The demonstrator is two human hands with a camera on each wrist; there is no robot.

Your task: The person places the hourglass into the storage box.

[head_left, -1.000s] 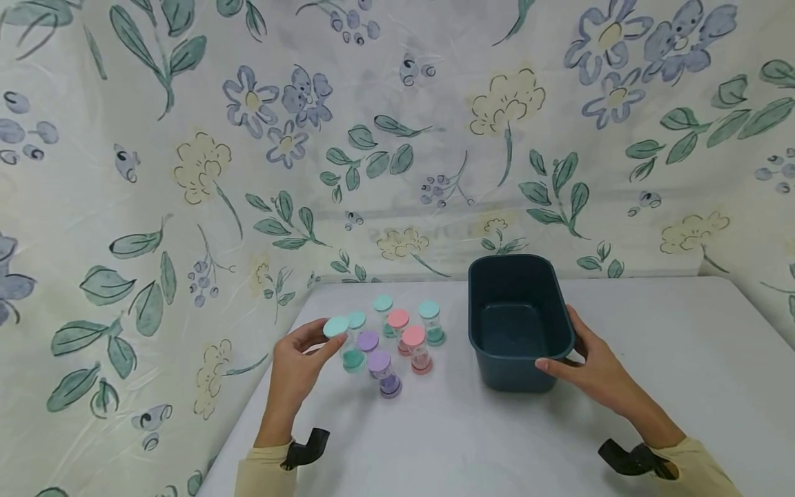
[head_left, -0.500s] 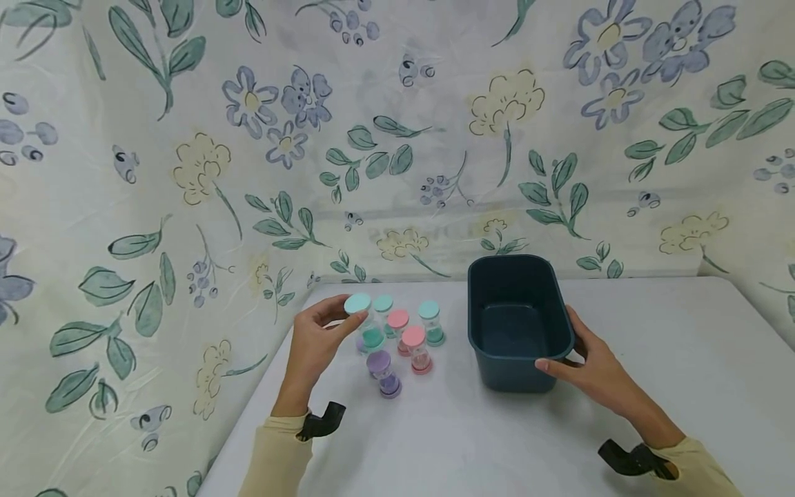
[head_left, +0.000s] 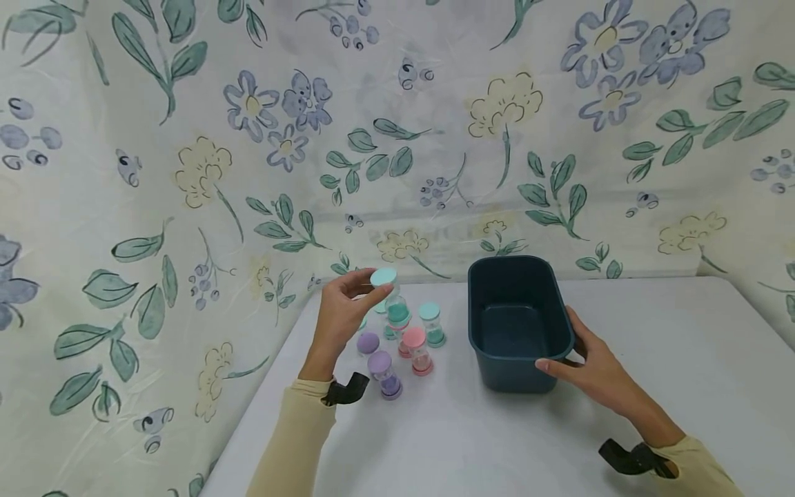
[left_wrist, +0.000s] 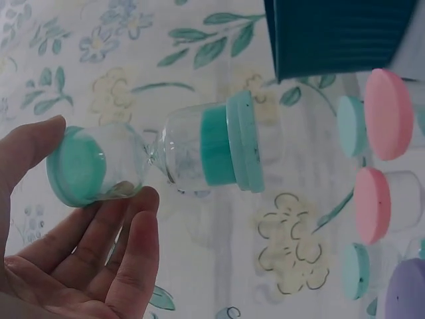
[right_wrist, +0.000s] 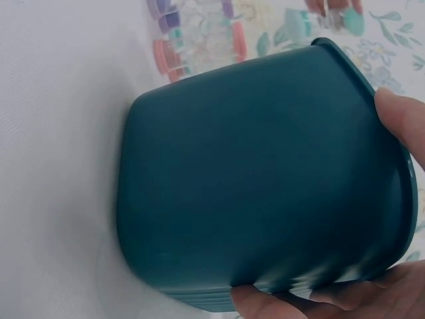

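My left hand (head_left: 344,308) pinches a mint-capped hourglass (left_wrist: 153,156) near its upper cap and holds it upright above the others; teal sand fills its lower bulb. Below and around it stand more hourglasses: two with purple caps, a pink one (head_left: 416,351) in front, another pink mostly hidden behind the held one, and a mint one (head_left: 431,323) at the right of the group. With my right hand (head_left: 586,366) I grip the near right corner of a dark teal bin (head_left: 522,373), thumb over the rim and fingers along the side. The bin's inside shows nothing in it.
A white table (head_left: 459,442) carries everything. Its far edge meets a floral curtain (head_left: 397,172) that also hangs along the left side. The bin stands to the right of the hourglass group, a short gap from the nearest mint hourglass.
My left hand has lifted the mint-capped hourglass and carried it right and farther back, over the group. The right hand and bin have stayed put.
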